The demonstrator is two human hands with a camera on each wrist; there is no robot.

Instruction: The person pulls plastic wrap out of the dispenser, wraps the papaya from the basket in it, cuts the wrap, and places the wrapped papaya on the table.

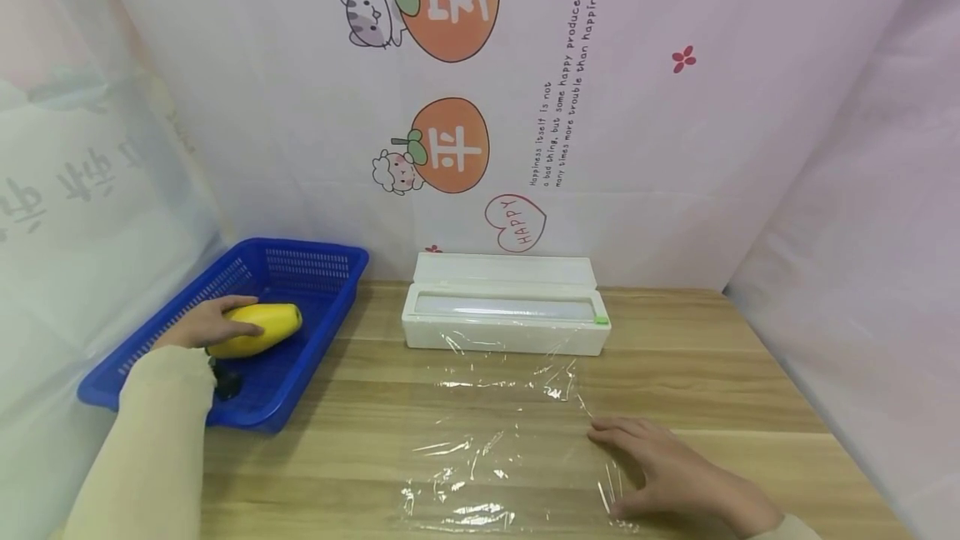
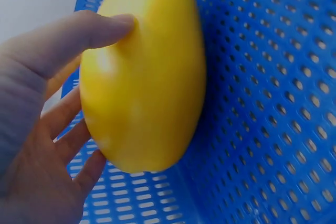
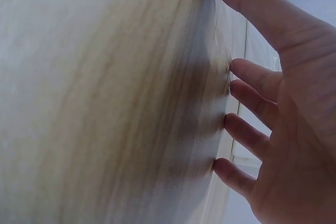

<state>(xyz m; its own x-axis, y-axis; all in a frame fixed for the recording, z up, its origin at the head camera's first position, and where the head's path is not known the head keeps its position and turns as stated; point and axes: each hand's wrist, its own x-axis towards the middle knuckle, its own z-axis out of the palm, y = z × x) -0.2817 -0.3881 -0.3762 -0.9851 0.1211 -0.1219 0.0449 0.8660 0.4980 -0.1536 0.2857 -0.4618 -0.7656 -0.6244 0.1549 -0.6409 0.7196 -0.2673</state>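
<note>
1. One yellow papaya-shaped fruit [image 1: 272, 322] lay in a blue plastic basket [image 1: 318, 357], at the left of the wood-grain tabletop [image 1: 315, 482].
2. Five digits of the left hand [image 1: 201, 323] held that fruit: the thumb [image 2: 100, 29] pressed on its surface while the other fingers [image 2: 65, 111] spread along its side. Its narrower end pointed away from the palm, toward the basket's right side.
3. Beside the left cuff, inside the basket, sat a dark object [image 1: 227, 382], too shadowed to identify.
4. Wide apart, the digits of the right hand [image 1: 667, 465] bent slightly, gripping nothing. Their tips rested at the right edge of a sheet of clear plastic film [image 1: 487, 457]; whether each one touched film or wood could not be told.
5. That sheet stretched, wrinkled and shiny, over the tabletop from the front of a long white dispenser box [image 1: 423, 336] near the back.
6. Inside the box was a film roll [image 1: 502, 307], with a green tab [image 1: 602, 320] at the right end; the lid [image 1: 502, 269] stood raised behind.
7. Behind everything hung a printed white backdrop [image 1: 637, 148].
</note>
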